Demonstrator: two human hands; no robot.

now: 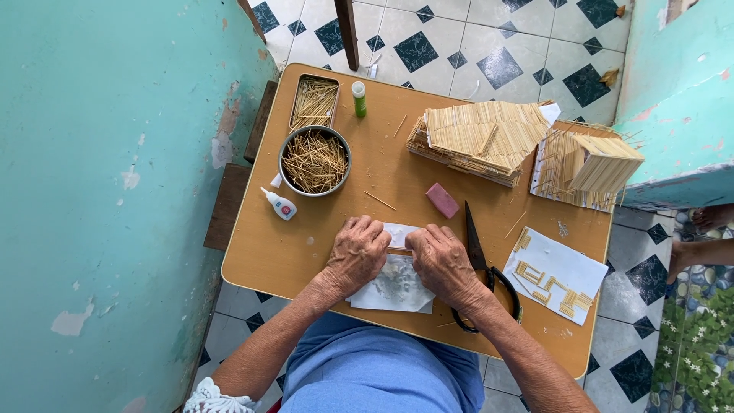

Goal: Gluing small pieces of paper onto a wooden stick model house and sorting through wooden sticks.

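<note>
Pale straw-coloured sticks are lying everywhere on the tan wooden counter [306, 252], and from the head view we are looking straight down at it. We are pressing both hands onto a white paper sheet [397, 287] at the near edge: the left hand [357, 254] and the right hand [442, 260] are curling knuckles-up, fingertips meeting over a thin stick strip [398, 251] between them. Both grips are looking closed onto that strip, pinching it flat against the paper. We judge the step in hand to be seating a row of sticks, which is calling for steady, even pressure.

Black scissors [482, 260] are lying just right of the right hand. Further right, a paper with short stick pieces [556, 275] is resting. On the far left a round metal bowl [315, 160] and a rectangular tray [314, 102] are holding loose, bristly sticks, with a green-capped tube [358, 99] and a small white glue bottle [280, 204] nearby. A pink block [442, 199] is sitting mid-counter. Far right, two ridged stick-built model houses [489, 138] are standing.
</note>
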